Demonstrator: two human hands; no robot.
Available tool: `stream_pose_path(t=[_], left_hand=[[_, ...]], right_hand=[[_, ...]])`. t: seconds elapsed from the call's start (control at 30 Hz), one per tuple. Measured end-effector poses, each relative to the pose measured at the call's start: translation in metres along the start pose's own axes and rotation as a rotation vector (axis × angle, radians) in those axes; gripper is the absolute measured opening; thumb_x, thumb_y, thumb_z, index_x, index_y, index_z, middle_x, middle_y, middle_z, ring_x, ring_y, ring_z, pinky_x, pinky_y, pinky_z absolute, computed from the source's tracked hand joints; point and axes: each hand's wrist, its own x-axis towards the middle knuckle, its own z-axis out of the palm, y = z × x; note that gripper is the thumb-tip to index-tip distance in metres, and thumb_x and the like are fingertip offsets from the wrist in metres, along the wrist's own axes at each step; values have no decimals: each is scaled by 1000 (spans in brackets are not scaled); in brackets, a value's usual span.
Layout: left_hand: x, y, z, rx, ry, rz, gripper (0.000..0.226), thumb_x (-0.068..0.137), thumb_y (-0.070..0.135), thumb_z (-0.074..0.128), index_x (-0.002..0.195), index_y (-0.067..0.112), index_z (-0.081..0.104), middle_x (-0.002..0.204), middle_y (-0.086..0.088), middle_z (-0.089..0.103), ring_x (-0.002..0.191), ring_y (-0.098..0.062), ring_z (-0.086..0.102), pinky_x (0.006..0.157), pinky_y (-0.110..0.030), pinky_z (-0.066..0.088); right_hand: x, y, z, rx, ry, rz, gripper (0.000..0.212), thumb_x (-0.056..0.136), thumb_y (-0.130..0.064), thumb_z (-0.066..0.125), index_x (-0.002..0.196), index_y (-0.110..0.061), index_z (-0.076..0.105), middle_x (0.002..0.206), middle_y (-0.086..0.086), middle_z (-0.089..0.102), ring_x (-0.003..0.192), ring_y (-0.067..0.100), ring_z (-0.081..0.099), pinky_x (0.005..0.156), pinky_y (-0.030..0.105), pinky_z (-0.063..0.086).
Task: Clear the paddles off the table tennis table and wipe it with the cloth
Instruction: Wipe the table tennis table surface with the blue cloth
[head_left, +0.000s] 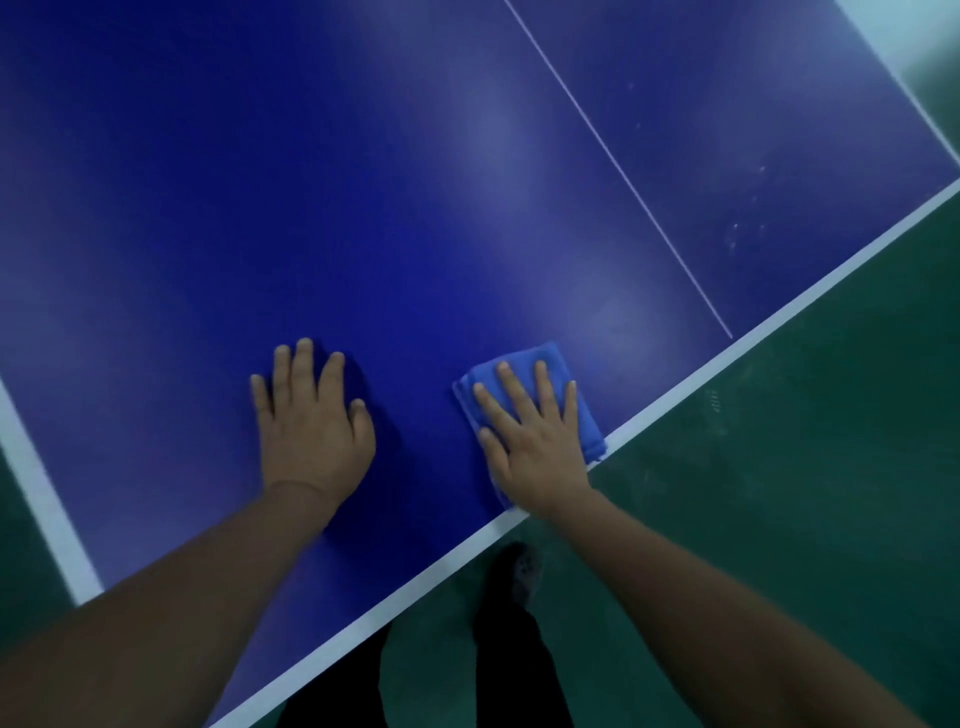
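Cloth (540, 366), folded and blue, lies at the tabletop's (363, 182) near right edge under the flat, spread right hand (535, 436); the left hand (311, 421) rests flat, fingers straight, just left.

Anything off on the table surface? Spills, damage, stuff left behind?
Only whitish smudges on the table, right of the centre line, apparently unwiped. No paddles in view. The right hand presses the folded cloth flat by the near edge; the left hand rests flat.
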Motion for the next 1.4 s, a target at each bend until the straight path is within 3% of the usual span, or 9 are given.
stream_pose_path(t=[0.1,0.23,0.33,0.4,0.53,0.73,0.93,1.17,1.4], left_hand=[[16,54,11,28,-26,36,66,97,37,41,157,13,24,167,-14,6,154,-31,-4,123,-53,-5],[36,110,31,-23,-29,-93,72,100,45,30,160,14,5,168,-10,-8,153,-27,-14,123,-51,-10],[46,135,46,-55,-1,-258,74,101,51,21,160,13,-1,167,-9,-13,152,-27,-18,121,-54,-11],[49,143,54,-9,47,-313,76,100,56,17,160,13,-1,167,-11,-9,153,-28,-16,121,-58,-9],[49,146,63,75,77,-326,81,97,62,10,159,11,3,167,-14,-2,153,-31,-10,121,-61,-5],[51,149,63,123,74,-354,82,96,62,5,160,11,6,167,-14,0,153,-31,-9,121,-60,-3],[51,149,63,109,64,-364,80,95,61,-2,160,14,3,168,-10,-4,153,-27,-13,122,-57,-7],[52,148,64,104,83,-363,77,97,56,7,159,11,13,167,-12,4,154,-28,-6,122,-56,-4],[52,147,65,100,62,-352,77,97,55,8,159,10,10,167,-12,1,154,-28,-9,122,-57,-5]], right_hand=[[20,59,-13,-10,-34,-56,55,104,-57,15,156,-40,23,166,-4,20,155,33,5,121,64,5],[70,166,-41,78,-28,504,58,102,-54,16,158,-44,4,169,-8,-3,154,28,-9,121,62,-4],[84,176,-41,154,22,692,57,103,-52,20,158,-45,4,169,-8,-3,154,30,-9,119,64,-5],[77,146,-29,107,52,494,57,102,-52,22,157,-44,10,169,-5,4,154,35,-2,119,66,-2],[45,151,-16,-38,-29,-316,55,103,-54,25,156,-42,24,166,-4,21,154,36,10,119,67,7],[82,263,-43,90,-25,538,58,103,-53,21,158,-45,5,169,-10,-1,154,28,-9,121,62,-2],[86,159,-27,29,14,160,62,98,-55,25,157,-38,18,167,-2,16,153,39,8,119,67,4],[223,77,-35,12,27,-400,57,100,-53,22,155,-41,29,166,-4,22,154,37,9,119,66,3],[343,190,-80,106,-12,209,57,104,-49,21,159,-41,9,169,-6,1,154,34,-6,119,66,-1]])
